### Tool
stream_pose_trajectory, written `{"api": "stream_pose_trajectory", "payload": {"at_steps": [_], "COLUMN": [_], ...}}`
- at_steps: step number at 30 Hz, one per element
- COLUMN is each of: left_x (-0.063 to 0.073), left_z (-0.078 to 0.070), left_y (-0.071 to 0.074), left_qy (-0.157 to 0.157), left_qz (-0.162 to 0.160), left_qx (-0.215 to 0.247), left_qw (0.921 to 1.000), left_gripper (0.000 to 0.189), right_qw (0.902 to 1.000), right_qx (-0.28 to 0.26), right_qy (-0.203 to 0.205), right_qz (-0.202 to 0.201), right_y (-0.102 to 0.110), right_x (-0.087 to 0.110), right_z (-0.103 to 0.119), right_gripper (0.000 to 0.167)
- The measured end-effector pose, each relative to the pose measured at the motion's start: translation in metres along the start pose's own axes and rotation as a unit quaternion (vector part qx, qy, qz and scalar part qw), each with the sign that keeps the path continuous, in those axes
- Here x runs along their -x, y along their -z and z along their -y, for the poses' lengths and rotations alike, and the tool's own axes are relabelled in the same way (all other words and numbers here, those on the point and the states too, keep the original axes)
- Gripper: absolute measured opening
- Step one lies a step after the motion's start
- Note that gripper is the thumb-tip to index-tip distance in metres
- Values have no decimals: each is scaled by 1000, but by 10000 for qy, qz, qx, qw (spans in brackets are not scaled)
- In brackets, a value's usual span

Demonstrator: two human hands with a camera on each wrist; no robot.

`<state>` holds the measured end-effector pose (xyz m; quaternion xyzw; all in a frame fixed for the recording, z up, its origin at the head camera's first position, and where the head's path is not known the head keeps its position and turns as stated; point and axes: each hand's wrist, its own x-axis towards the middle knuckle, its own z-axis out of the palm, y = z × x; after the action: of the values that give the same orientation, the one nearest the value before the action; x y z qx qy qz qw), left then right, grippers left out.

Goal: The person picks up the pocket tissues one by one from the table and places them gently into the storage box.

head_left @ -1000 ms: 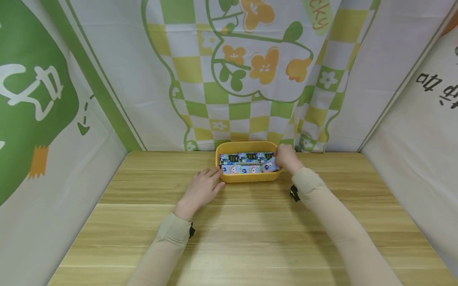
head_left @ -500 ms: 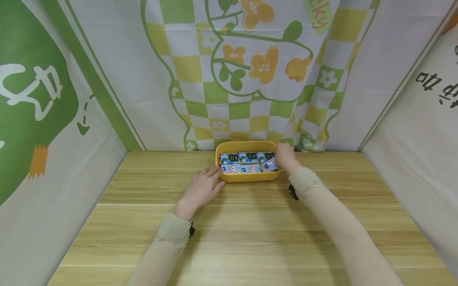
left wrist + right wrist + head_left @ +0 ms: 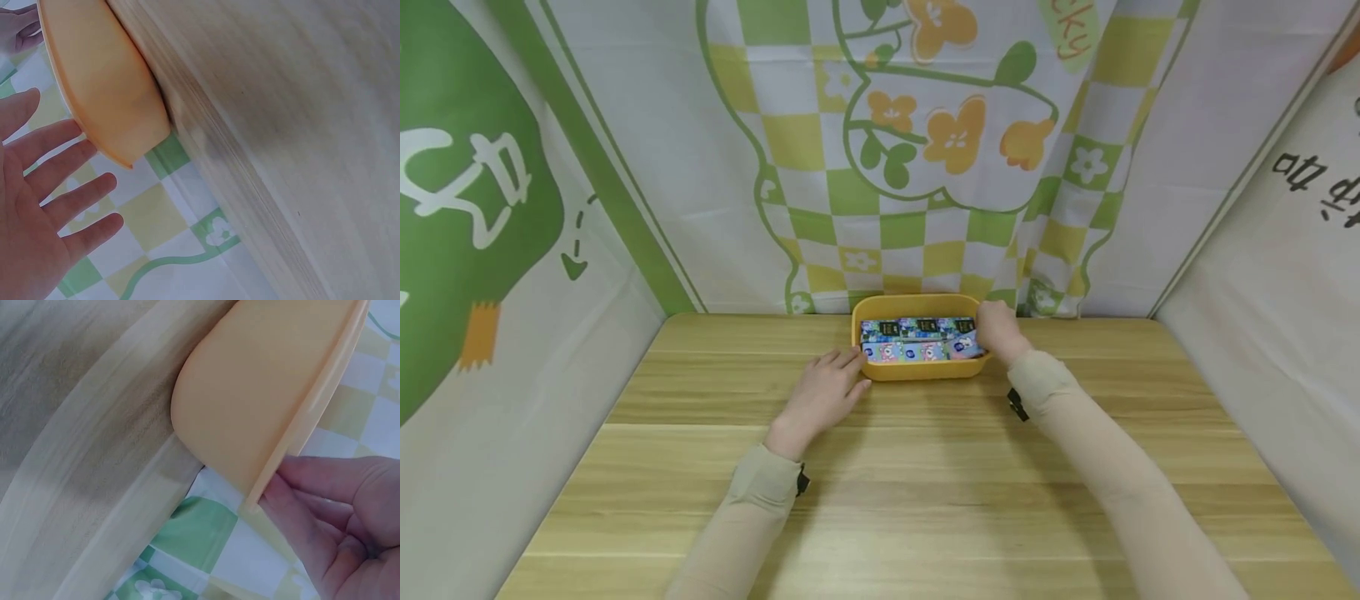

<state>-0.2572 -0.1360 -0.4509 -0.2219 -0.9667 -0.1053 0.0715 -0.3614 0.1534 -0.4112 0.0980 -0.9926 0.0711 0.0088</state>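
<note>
A yellow plastic bin [image 3: 925,372] stands at the back of the table, filled with two rows of small printed packs. The back row is dark blue packs [image 3: 880,331] with black labels; the front row is light blue packs [image 3: 925,352] with cartoon prints. At the right end one light blue pack [image 3: 964,345] lies tilted. My left hand [image 3: 822,392] touches the bin's left end; in the left wrist view its fingers [image 3: 81,206] are spread and straight, fingertips at the rim. My right hand [image 3: 350,525] pinches the rim at the other end between thumb and finger.
The wooden table [image 3: 917,492] stretches toward me from the bin. Right behind the bin hangs a checked green and yellow cloth [image 3: 917,233]. Printed white panels [image 3: 1285,350] close off both sides.
Hardly anything differs. The right hand has shifted very slightly at the bin's right end, and the left hand stays in place.
</note>
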Motion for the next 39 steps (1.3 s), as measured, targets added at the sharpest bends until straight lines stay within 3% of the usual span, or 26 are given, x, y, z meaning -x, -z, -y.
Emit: {"api": "stream_pose_trajectory", "payload": {"at_steps": [5, 10, 15, 21, 29, 39], "left_x": [0, 1, 1, 1, 2, 1], "left_z": [1, 0, 1, 1, 0, 0], "left_y": [-1, 0, 0, 0, 2, 2], "left_qy": [29, 22, 25, 21, 32, 35], "left_qz": [10, 38, 25, -14, -25, -25], "left_qx": [16, -24, 18, -44, -33, -31], "left_qw": [10000, 10000, 10000, 10000, 10000, 10000], "left_gripper": [50, 51, 50, 49, 49, 50], "right_qw": [9987, 9973, 9957, 9934, 9884, 9849], "right_qx": [-264, -54, 297, 176, 213, 176], "right_qy": [-8, -54, -89, -82, 78, 30], "right_qz": [425, 735, 874, 1128, 1501, 1720], "right_y": [5, 9, 11, 13, 13, 9], "right_x": [-1, -4, -10, -15, -19, -21], "right_z": [-3, -1, 1, 2, 4, 6], "right_gripper": [25, 18, 10, 19, 7, 14]}}
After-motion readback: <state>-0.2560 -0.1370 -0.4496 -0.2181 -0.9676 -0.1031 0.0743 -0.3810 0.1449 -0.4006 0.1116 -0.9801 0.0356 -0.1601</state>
